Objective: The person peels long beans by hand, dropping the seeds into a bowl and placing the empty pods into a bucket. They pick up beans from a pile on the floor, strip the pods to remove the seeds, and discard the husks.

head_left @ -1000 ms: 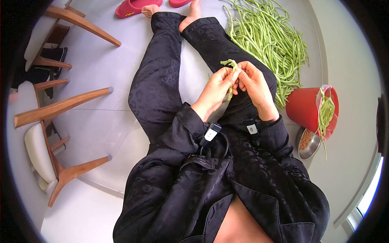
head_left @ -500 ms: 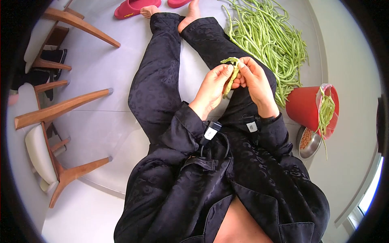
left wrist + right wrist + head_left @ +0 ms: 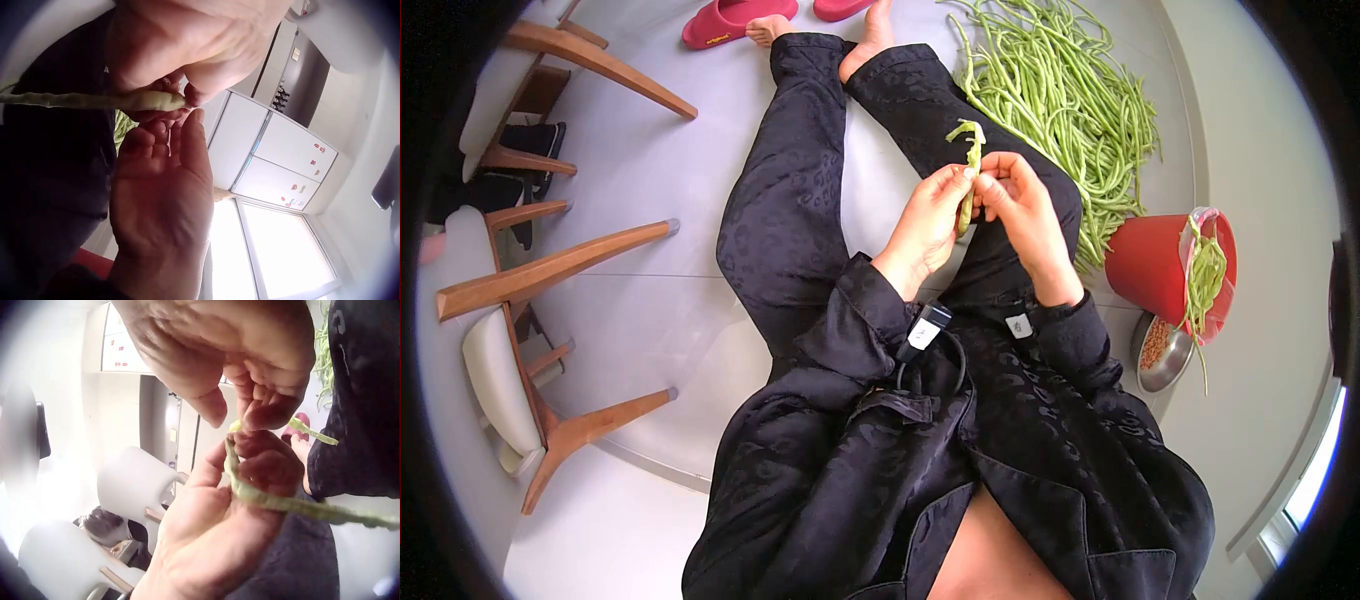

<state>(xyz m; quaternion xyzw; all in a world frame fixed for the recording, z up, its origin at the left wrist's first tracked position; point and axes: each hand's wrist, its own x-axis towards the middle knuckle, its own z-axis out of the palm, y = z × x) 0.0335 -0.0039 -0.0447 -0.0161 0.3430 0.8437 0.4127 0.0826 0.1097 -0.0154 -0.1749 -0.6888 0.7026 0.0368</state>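
Observation:
My left hand [image 3: 922, 228] pinches a pale green bean [image 3: 973, 152] between thumb and fingers in the head view; its upper end bends over above the fingertips. One end of the bean [image 3: 75, 101] runs leftward from the left hand [image 3: 206, 37] in the left wrist view. My right hand [image 3: 1032, 222] is beside it, fingers loosely bent near the left fingertips. In the right wrist view the right hand [image 3: 244, 350] has its thumb apart from its fingers, above the left hand [image 3: 219, 531] and the bean [image 3: 312, 507]. Whether the right fingers touch the bean is unclear.
Long green beans [image 3: 1060, 100] lie piled on the floor beyond my right leg. A red bucket [image 3: 1150, 262] with beans hanging from its mouth lies tipped beside a metal bowl [image 3: 1168, 365]. Wooden-legged chairs [image 3: 500, 375] stand left; pink slippers [image 3: 725, 22] lie by my feet.
The bean's bent end now stands higher above the left fingers. My right hand has loosened from around the bean, its thumb now lower, while the left keeps its pinch.

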